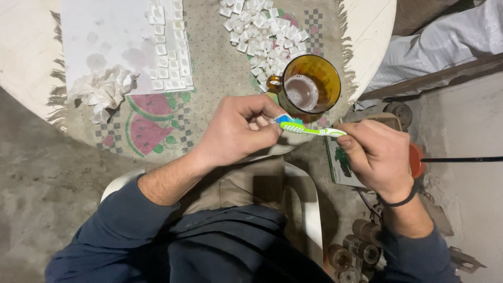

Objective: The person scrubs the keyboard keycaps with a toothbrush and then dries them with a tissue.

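One package shows: a flat rectangular box or card point(340, 166) lying low on the floor to the right of the white chair, just under the right hand point(378, 157), which hides its upper right part. It has a pale, whitish border and a dark green picture panel with a darker green shape in the middle. Its lower edge runs slantwise toward the rusty metal parts beside it. Whether it is a closed carton or only a printed sheet is hard to tell from this angle. No signs, screens or other labels appear on the table point(369, 31) or about it.
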